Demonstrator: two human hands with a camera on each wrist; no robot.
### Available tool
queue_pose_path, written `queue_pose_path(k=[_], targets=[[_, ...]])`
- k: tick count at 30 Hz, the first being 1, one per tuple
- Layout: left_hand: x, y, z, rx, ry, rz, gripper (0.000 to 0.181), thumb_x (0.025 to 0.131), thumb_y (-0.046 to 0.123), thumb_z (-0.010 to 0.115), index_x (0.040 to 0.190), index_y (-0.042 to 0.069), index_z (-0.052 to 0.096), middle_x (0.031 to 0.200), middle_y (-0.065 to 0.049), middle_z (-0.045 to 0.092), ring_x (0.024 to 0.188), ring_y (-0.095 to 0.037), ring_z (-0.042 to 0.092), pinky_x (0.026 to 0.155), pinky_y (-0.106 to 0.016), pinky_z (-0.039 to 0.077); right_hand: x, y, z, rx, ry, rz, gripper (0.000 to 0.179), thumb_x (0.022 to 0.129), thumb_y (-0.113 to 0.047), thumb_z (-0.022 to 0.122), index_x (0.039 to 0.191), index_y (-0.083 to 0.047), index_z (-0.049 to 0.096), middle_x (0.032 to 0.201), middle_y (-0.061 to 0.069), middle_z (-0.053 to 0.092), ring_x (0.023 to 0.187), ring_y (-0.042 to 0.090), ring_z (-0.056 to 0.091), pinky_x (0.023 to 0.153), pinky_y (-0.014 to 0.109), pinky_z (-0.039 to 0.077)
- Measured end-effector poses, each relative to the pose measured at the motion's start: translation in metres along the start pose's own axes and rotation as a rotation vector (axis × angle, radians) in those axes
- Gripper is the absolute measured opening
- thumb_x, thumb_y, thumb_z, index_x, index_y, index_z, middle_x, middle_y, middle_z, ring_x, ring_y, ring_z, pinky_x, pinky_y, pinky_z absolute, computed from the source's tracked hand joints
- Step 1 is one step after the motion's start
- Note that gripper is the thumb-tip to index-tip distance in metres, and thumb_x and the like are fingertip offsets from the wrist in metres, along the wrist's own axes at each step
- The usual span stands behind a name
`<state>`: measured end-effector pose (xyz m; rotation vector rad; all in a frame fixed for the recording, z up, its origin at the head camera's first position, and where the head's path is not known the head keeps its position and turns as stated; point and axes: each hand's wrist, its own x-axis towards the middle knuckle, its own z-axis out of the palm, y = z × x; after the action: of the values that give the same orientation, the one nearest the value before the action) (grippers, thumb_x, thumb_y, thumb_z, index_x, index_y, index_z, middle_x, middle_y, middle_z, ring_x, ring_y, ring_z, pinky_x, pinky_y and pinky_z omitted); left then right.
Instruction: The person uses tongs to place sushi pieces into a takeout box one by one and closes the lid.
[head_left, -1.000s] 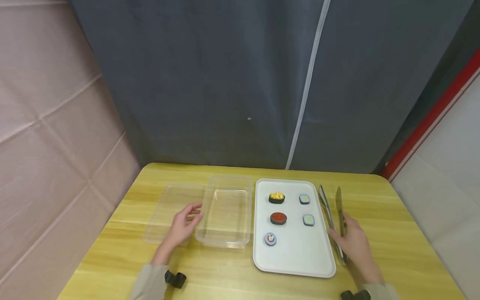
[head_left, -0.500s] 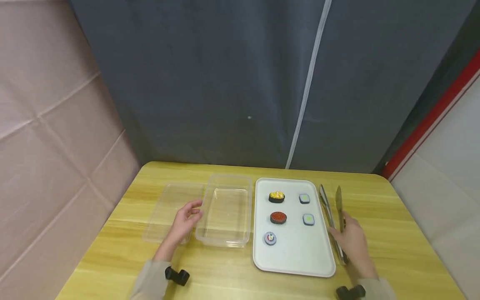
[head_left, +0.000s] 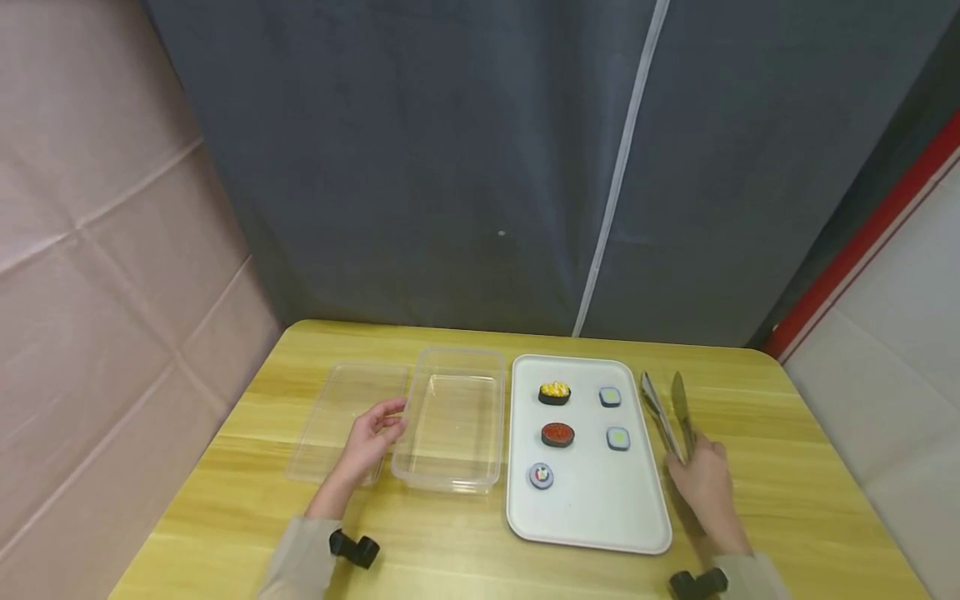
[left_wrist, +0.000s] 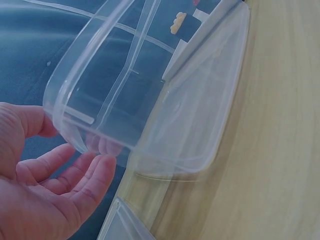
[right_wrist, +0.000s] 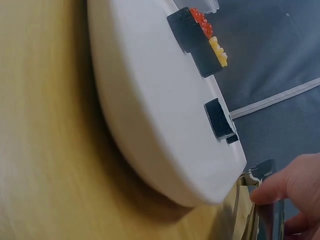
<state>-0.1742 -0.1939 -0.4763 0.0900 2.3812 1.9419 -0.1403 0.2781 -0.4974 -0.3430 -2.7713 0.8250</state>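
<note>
My right hand (head_left: pixel 703 483) holds a pair of metal tongs (head_left: pixel 658 410) at the right of the white tray (head_left: pixel 585 508); the thumb lies along one arm in the right wrist view, and the hand hides their near part. The tongs' far ends are spread apart. Beside the left wall of a clear plastic box (head_left: pixel 450 482) is my left hand (head_left: pixel 367 440), fingers loosely bent, fingertips at the box's corner in the left wrist view. On the tray sit a yellow-topped sushi (head_left: pixel 554 393), a red-topped sushi (head_left: pixel 557 434), a round roll (head_left: pixel 541 476) and two squarish rolls (head_left: pixel 618 438).
A flat clear lid (head_left: pixel 330 417) lies left of the box, partly behind my left hand. Everything rests on a wooden table (head_left: pixel 450 550). A dark curtain (head_left: pixel 420 167) hangs behind it, and pale walls stand at both sides.
My right hand has closed round the tongs and shifted slightly; their near end, earlier visible below the hand, no longer shows there. The left hand stays almost still beside the box.
</note>
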Motion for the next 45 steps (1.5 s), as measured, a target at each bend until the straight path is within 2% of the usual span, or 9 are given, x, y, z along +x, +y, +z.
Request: queue_pose_path(k=[1, 5, 11, 19, 26, 30, 33, 40, 45], targets=[[0.002, -0.004, 0.000, 0.004, 0.002, 0.005, 0.040, 0.093, 0.001, 0.054, 0.130, -0.008, 0.045, 0.132, -0.025, 0.046, 0.109, -0.034, 0.049, 0.078, -0.019, 0.048, 0.000, 0.000, 0.000, -0.003, -0.003, 0.007, 0.059, 0.081, -0.009, 0.059, 0.124, 0.026, 0.036, 0.101, 0.042, 0.044, 0.084, 0.054, 0.051, 0.071, 0.062, 0.045], [0.002, -0.003, 0.000, 0.001, 0.006, -0.016, 0.040, 0.093, 0.002, 0.055, 0.131, -0.006, 0.046, 0.133, -0.023, 0.046, 0.110, -0.033, 0.048, 0.079, -0.019, 0.047, 0.001, 0.003, 0.001, 0.001, 0.011, 0.014, 0.057, 0.085, -0.008, 0.057, 0.124, 0.026, 0.035, 0.101, 0.042, 0.042, 0.086, 0.056, 0.050, 0.073, 0.063, 0.043], [0.003, -0.004, 0.000, 0.009, 0.006, -0.029, 0.039, 0.093, 0.003, 0.054, 0.131, -0.004, 0.047, 0.133, -0.022, 0.047, 0.110, -0.032, 0.048, 0.079, -0.019, 0.047, 0.002, 0.008, 0.001, 0.023, 0.070, -0.019, 0.051, 0.084, -0.003, 0.056, 0.121, 0.027, 0.037, 0.098, 0.043, 0.041, 0.084, 0.057, 0.048, 0.072, 0.063, 0.042], [0.004, -0.005, 0.000, -0.002, 0.008, -0.027, 0.038, 0.093, 0.002, 0.054, 0.130, -0.004, 0.047, 0.132, -0.023, 0.047, 0.108, -0.031, 0.050, 0.078, -0.021, 0.047, 0.001, 0.017, -0.003, 0.015, 0.103, -0.074, 0.049, 0.081, -0.002, 0.057, 0.120, 0.023, 0.041, 0.094, 0.040, 0.044, 0.078, 0.052, 0.049, 0.067, 0.062, 0.044], [0.003, -0.005, 0.000, -0.001, 0.011, -0.036, 0.039, 0.093, 0.002, 0.054, 0.131, -0.004, 0.047, 0.132, -0.022, 0.047, 0.108, -0.030, 0.049, 0.078, -0.021, 0.047, 0.001, 0.024, -0.010, 0.014, 0.100, -0.119, 0.048, 0.082, 0.000, 0.056, 0.123, 0.019, 0.040, 0.096, 0.039, 0.043, 0.075, 0.050, 0.050, 0.064, 0.061, 0.045], [0.003, -0.005, 0.000, -0.002, 0.015, -0.035, 0.039, 0.093, 0.002, 0.054, 0.131, -0.004, 0.047, 0.132, -0.022, 0.048, 0.108, -0.030, 0.050, 0.077, -0.021, 0.047, 0.002, 0.028, -0.014, 0.004, 0.160, -0.215, 0.048, 0.079, 0.002, 0.060, 0.120, 0.020, 0.043, 0.094, 0.037, 0.046, 0.074, 0.048, 0.051, 0.064, 0.061, 0.046], [0.004, -0.005, 0.000, -0.001, 0.018, -0.036, 0.039, 0.093, 0.001, 0.054, 0.130, -0.004, 0.047, 0.131, -0.023, 0.049, 0.107, -0.030, 0.051, 0.077, -0.022, 0.048, 0.004, 0.029, -0.019, 0.006, 0.189, -0.301, 0.049, 0.076, 0.004, 0.063, 0.119, 0.021, 0.045, 0.091, 0.036, 0.048, 0.070, 0.043, 0.051, 0.060, 0.058, 0.047], [0.003, -0.005, 0.000, -0.007, 0.017, -0.045, 0.039, 0.093, 0.002, 0.054, 0.131, -0.004, 0.047, 0.131, -0.023, 0.048, 0.108, -0.030, 0.050, 0.078, -0.023, 0.048, 0.008, 0.030, -0.032, 0.029, 0.115, -0.398, 0.051, 0.078, 0.005, 0.065, 0.122, 0.018, 0.045, 0.096, 0.034, 0.049, 0.071, 0.038, 0.052, 0.058, 0.054, 0.047], [0.002, -0.005, 0.000, -0.019, 0.011, -0.045, 0.040, 0.093, 0.003, 0.054, 0.132, -0.004, 0.046, 0.131, -0.023, 0.048, 0.108, -0.032, 0.050, 0.079, -0.024, 0.048, 0.016, 0.032, -0.036, 0.004, 0.134, -0.578, 0.055, 0.069, 0.009, 0.072, 0.119, 0.015, 0.050, 0.092, 0.030, 0.055, 0.071, 0.032, 0.053, 0.055, 0.045, 0.047]])
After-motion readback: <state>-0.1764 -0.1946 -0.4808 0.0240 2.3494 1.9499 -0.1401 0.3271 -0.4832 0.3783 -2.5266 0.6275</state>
